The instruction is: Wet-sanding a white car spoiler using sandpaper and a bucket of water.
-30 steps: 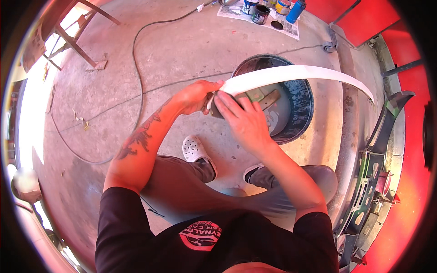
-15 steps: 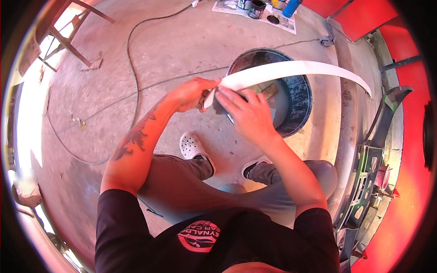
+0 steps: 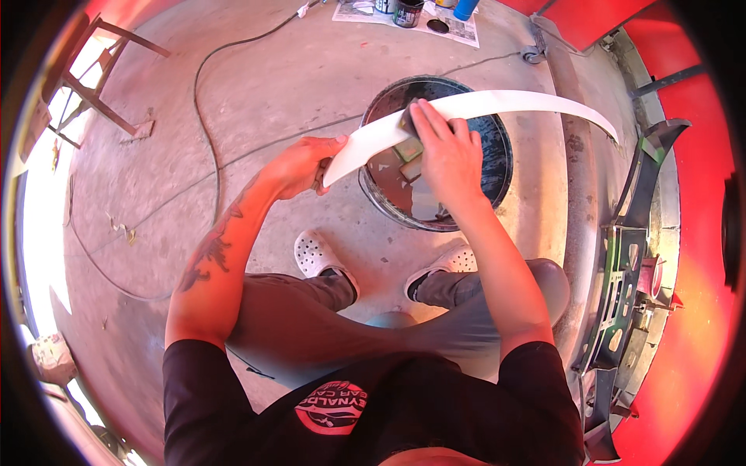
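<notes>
A long, curved white trim strip [image 3: 505,101] stretches from my left hand out to the right, passing over a black bucket [image 3: 497,167]. My left hand [image 3: 299,165] grips its near left end, thumb on top and fingers underneath. On the strip's upper face, right of that grip, my right hand [image 3: 447,151] presses a dark sanding pad [image 3: 408,122] with fingers held together. Most of the pad is hidden under the fingers. Below the strip, cloudy water [image 3: 388,182] and a greenish-brown block [image 3: 410,159] show inside the bucket.
Cans [image 3: 407,12] and a blue bottle [image 3: 465,8] stand on newspaper [image 3: 458,33] at the back. A hose [image 3: 203,116] curves across the concrete floor at left. A wooden stand [image 3: 97,93] is far left. A dark bumper-like part [image 3: 618,295] leans along the right by red panels.
My right hand has slid the pad rightward along the strip, away from my left hand. The whole scene has shifted slightly left and up in view.
</notes>
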Action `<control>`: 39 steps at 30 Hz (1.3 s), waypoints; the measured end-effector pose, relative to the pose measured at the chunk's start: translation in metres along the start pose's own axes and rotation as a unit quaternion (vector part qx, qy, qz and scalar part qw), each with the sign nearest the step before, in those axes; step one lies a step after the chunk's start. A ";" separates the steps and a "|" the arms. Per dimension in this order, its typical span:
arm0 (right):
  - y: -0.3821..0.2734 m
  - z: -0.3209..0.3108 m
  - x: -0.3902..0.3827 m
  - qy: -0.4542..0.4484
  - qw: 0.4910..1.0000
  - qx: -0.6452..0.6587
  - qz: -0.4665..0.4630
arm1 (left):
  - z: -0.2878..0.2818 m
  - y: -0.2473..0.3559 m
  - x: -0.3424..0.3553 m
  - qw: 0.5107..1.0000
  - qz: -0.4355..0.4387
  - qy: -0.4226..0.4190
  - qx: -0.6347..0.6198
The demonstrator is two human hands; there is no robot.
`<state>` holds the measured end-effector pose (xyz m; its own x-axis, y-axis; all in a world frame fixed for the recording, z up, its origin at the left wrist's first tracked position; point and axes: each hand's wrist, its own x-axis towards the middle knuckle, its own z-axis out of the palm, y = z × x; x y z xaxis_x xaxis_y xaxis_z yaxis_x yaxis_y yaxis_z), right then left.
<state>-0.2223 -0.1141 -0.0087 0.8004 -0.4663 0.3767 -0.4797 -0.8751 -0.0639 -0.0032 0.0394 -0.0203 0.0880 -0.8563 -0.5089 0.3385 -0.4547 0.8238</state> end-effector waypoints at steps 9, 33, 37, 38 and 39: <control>-0.038 0.003 -0.019 -0.001 0.994 0.045 -0.096 | -0.006 -0.009 0.002 1.000 0.003 0.007 0.017; 0.050 0.010 -0.010 -0.038 0.996 0.020 0.076 | 0.001 -0.009 0.002 0.999 0.011 -0.033 0.020; 0.113 0.027 -0.005 0.019 0.991 -0.024 0.129 | 0.001 -0.002 -0.007 0.998 0.029 -0.051 -0.005; 0.128 0.033 -0.006 0.021 0.991 -0.022 0.128 | 0.001 -0.002 -0.006 0.998 0.030 -0.049 -0.004; 0.138 0.036 -0.007 0.026 0.989 -0.027 0.141 | 0.003 -0.001 -0.002 0.998 0.026 -0.049 0.005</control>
<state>-0.2815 -0.2365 -0.0534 0.6134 -0.6819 0.3984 -0.7006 -0.7027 -0.1239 -0.0066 0.0410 -0.0192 0.0124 -0.8982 -0.4394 0.3265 -0.4117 0.8508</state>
